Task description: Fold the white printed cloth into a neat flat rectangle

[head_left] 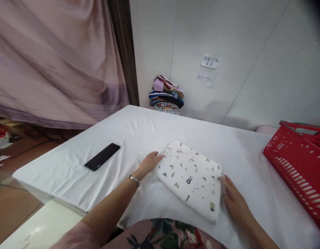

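Note:
A folded white cloth (192, 178), printed with small green, grey and brown motifs, lies flat in front of me on the white-covered table. My left hand (150, 162), with a bracelet at the wrist, reaches the cloth's left edge; its fingertips touch there and the fingers are extended. At the right edge is my right hand (234, 197), fingers stretched and slightly apart, one fingertip on the cloth's rim. Neither hand visibly lifts the cloth.
A black phone (103, 156) lies on the table (72, 162) to the left. A red plastic basket (297, 166) stands at the right. Beyond the far edge sits a stack of folded fabrics (166, 95) by the wall. Handwritten paper notes (209, 61) are on the wall. A pink curtain (58, 62) hangs at left.

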The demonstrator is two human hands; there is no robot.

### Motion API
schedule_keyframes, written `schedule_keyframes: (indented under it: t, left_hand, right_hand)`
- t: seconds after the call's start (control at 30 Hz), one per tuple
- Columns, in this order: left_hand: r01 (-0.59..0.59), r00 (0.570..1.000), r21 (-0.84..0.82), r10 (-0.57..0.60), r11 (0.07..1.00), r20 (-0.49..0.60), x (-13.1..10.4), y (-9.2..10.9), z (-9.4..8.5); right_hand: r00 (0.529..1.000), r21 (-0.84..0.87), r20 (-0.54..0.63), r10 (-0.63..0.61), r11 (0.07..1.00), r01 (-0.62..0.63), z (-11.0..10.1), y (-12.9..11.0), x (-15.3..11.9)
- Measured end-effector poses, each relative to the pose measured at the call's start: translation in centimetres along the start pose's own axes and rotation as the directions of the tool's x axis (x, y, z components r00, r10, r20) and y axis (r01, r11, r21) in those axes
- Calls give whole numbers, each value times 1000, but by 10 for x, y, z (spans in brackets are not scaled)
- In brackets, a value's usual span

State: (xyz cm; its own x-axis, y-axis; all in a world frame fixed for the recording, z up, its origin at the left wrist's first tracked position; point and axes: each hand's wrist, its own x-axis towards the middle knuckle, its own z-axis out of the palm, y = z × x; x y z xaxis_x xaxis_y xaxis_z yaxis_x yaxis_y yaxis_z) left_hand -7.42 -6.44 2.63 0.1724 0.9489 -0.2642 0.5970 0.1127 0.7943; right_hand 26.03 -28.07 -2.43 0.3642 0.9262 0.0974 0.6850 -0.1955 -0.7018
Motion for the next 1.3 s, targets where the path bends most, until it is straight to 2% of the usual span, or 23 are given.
schedule_keyframes:
  t: [0.03, 0.1, 0.2, 0.27, 0.33, 0.57, 0.63, 0.77, 0.87, 0.97, 1.07, 1.13, 1.3]
  left_hand:
    - [-13, 1000, 51, 12, 999, 17, 5, 5, 0]
    - [-46, 997, 119, 39, 992, 61, 15, 17, 1]
    - [-55, 992, 121, 40, 991, 123, 32, 33, 6]
    - [-19, 989, 87, 5, 996, 151, 44, 42, 11]
    - [15, 985, 66, -27, 998, 171, 54, 49, 19]
    - [76, 980, 125, -97, 989, 172, 84, 56, 36]
    - [87, 976, 135, -112, 987, 185, 88, 58, 37]
    - [122, 963, 136, -150, 983, 226, 87, 66, 36]
    - [144, 957, 75, -158, 987, 244, 81, 74, 35]
    - [137, 948, -68, -111, 988, 298, 75, 80, 34]
    - [200, 898, -231, -83, 952, 433, 71, 82, 31]
    - [250, 871, -283, -87, 926, 484, 70, 81, 29]
    - [177, 926, -379, -23, 908, 377, 79, 72, 22]
  right_hand:
    - [990, 121, -4, 138, 983, -136, -3, -4, 3]
    - [943, 360, 47, 329, 875, -323, -8, -16, 10]
    - [893, 555, 140, 429, 712, -429, -13, -36, 24]
    - [873, 564, 154, 463, 684, -463, -13, -46, 33]
    - [863, 538, 132, 487, 696, -475, -12, -50, 42]
    - [845, 482, 93, 527, 718, -502, -11, -40, 70]
    - [829, 462, 116, 547, 709, -533, -12, -38, 76]
    - [806, 376, 251, 536, 714, -591, -15, -38, 87]
    - [810, 324, 300, 504, 745, -583, -16, -39, 92]
    - [836, 320, 277, 473, 775, -544, -16, -40, 91]
    - [886, 355, 188, 424, 812, -464, -14, -40, 88]
    - [905, 403, 143, 401, 811, -423, -12, -41, 88]
    - [928, 519, 103, 358, 777, -357, -10, -46, 106]
